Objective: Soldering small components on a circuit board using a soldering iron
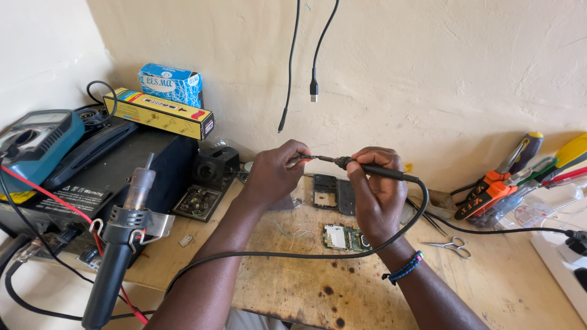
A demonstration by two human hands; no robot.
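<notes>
Gripping the soldering iron (367,169) like a pen, my right hand (376,195) holds it above the scorched wooden table (293,287), tip pointing left. Its tip meets my left hand (275,174), whose fingertips pinch something too small to make out. Near my right wrist lies a green circuit board (342,237), with small scissors (451,245) further right.

Both forearms reach forward and converge, the left hand (272,174) pinching its fingers (292,160) together at the tips while the right hand (376,189), a beaded band on its wrist, curls closed in a pen-like grip.
</notes>
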